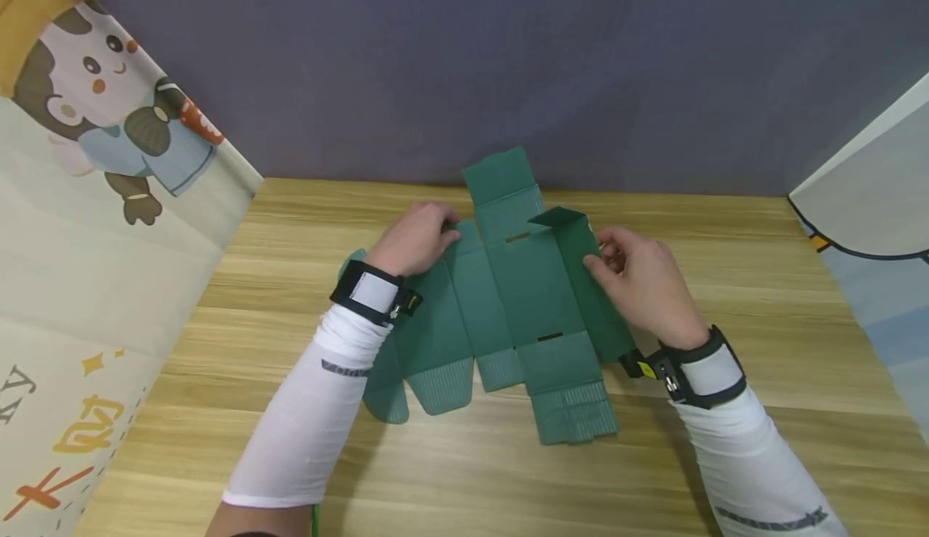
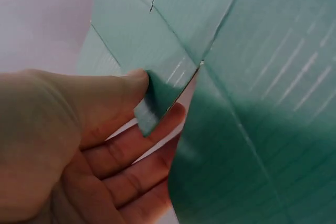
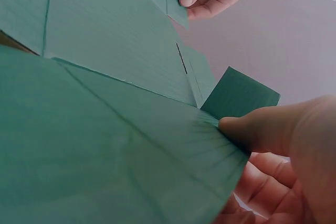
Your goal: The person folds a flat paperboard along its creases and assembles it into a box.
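Observation:
An unfolded green cardboard box lies across the wooden table, its flaps spread out and its right side panel bent upward. My left hand pinches a small flap at the box's far left; in the left wrist view the thumb lies on top of that flap with the fingers beneath. At the raised right panel, my right hand grips the outer edge between thumb and fingers. A small dark green flap sticks up beside the right thumb in the right wrist view.
The wooden table runs back to a dark blue-grey cloth. A cloth printed with a cartoon figure hangs on the left, and another printed cloth stands on the right.

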Demonstrator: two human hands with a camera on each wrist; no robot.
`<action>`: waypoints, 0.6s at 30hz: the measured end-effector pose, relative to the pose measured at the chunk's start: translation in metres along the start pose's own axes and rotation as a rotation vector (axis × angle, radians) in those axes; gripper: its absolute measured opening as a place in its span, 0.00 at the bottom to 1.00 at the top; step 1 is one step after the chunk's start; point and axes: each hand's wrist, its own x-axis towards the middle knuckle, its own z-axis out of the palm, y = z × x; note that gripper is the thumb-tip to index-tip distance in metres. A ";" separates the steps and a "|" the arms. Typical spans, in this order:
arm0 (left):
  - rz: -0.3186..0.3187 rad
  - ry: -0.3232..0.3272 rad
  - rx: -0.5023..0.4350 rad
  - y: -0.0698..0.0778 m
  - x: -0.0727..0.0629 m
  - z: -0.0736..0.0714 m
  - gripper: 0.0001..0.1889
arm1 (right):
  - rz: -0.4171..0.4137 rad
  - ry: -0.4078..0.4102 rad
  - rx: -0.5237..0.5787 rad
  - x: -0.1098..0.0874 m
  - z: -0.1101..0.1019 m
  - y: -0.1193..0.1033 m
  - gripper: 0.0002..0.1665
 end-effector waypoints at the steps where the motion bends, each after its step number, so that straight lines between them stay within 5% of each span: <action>1: 0.003 0.007 -0.001 0.000 -0.001 0.000 0.16 | 0.001 0.002 0.000 -0.001 0.001 0.000 0.16; 18: 0.195 0.217 0.030 0.017 -0.027 0.026 0.06 | 0.005 0.057 -0.033 -0.009 0.010 0.000 0.16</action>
